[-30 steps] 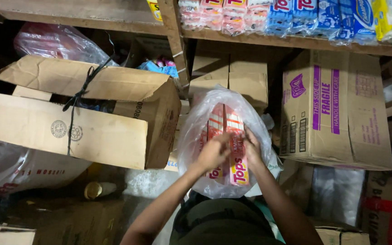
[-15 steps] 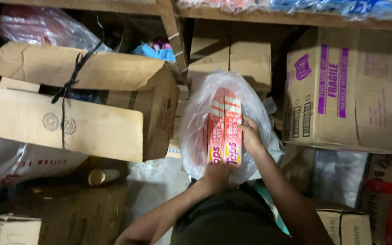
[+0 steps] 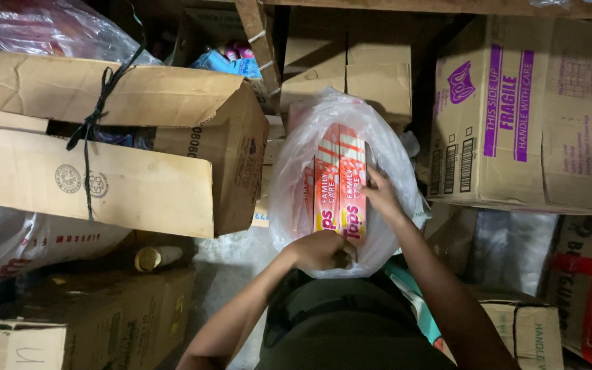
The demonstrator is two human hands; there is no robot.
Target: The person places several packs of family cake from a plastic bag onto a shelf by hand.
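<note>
Between the cardboard boxes (image 3: 125, 144), left hand (image 3: 320, 250) and right hand (image 3: 380, 195) clasp orange-and-white packs (image 3: 339, 185) through a thin plastic bag (image 3: 296, 157) — light, probably soft, slippery — best gripped underneath.

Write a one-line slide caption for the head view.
Two bare hands, left hand and right hand, grip orange packs inside a clear plastic bag among cardboard boxes.

Bare forearms — dark olive garment (sleeveless?)
</note>
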